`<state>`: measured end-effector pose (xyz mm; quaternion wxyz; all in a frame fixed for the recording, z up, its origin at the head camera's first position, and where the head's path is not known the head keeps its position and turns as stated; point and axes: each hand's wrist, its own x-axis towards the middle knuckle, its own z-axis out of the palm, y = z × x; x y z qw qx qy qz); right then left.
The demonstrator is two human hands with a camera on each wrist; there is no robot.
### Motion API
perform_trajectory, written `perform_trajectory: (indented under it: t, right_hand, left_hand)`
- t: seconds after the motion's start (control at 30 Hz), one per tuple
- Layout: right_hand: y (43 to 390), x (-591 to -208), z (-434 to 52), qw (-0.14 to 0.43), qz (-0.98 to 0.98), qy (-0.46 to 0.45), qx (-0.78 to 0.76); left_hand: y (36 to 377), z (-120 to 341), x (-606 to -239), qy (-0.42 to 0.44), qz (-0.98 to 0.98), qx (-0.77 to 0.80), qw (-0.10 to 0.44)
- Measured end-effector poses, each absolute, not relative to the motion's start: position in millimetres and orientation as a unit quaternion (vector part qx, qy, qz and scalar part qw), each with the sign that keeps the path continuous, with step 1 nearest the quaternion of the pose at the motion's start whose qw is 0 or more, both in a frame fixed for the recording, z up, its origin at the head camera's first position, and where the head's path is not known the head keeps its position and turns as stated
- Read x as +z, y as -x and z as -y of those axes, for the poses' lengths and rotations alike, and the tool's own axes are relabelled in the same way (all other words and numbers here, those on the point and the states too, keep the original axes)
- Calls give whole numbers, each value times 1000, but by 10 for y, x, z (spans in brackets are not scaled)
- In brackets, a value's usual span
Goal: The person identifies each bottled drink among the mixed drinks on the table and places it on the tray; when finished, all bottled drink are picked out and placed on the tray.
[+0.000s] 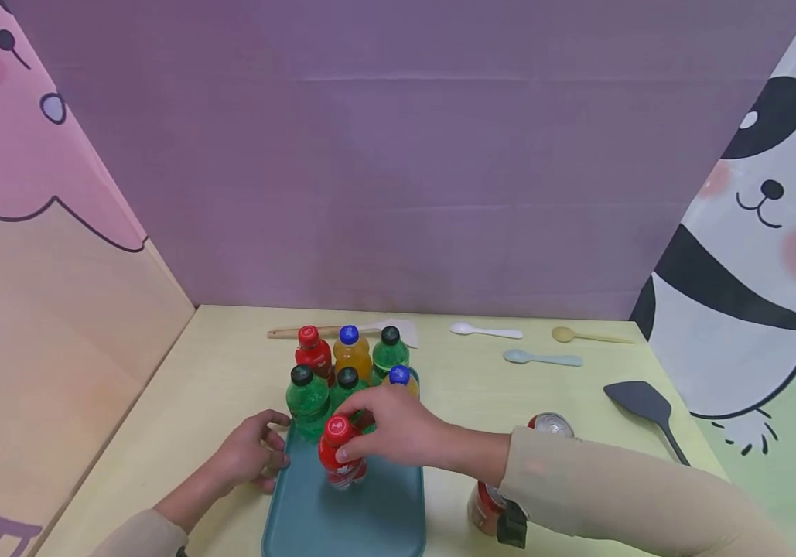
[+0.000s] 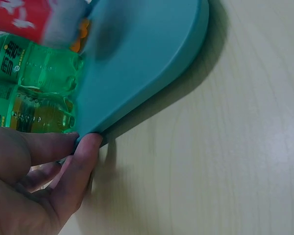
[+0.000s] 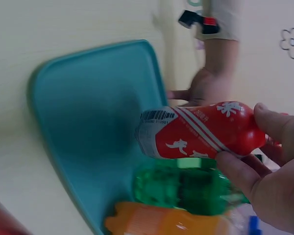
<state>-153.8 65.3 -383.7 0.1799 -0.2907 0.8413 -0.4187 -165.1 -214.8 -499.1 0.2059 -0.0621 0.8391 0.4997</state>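
My right hand (image 1: 401, 425) holds a small red-labelled drink bottle (image 1: 335, 463) by its upper part, above the teal tray (image 1: 363, 522). In the right wrist view the bottle (image 3: 201, 132) is tilted, its base towards the tray's bare part. My left hand (image 1: 251, 452) is at the tray's left side; in the left wrist view its thumb and finger pinch the rim (image 2: 95, 126). Bottles stand in rows at the tray's far end: a red one (image 1: 312, 354), an orange one (image 1: 352, 357), green ones (image 1: 307, 402) and a blue-capped one (image 1: 400, 377) partly behind my right hand.
Two drink cans (image 1: 484, 510) stand right of the tray, partly hidden by my right sleeve. A black spatula (image 1: 641, 402) lies further right. Small spoons (image 1: 544, 358) lie at the back right, and a wooden-handled spatula (image 1: 398, 329) lies behind the bottles.
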Motion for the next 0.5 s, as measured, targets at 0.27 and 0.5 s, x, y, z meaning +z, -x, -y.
perform_trajectory:
  t: [0.27, 0.5]
  right_hand:
    - [1544, -3993, -550, 203, -860, 277, -377]
    - [1566, -3916, -741, 261, -838, 311, -365]
  left_hand:
    - [1629, 2189, -4977, 68, -836, 504, 207]
    - [1612, 2221, -4977, 51, -836, 501, 219]
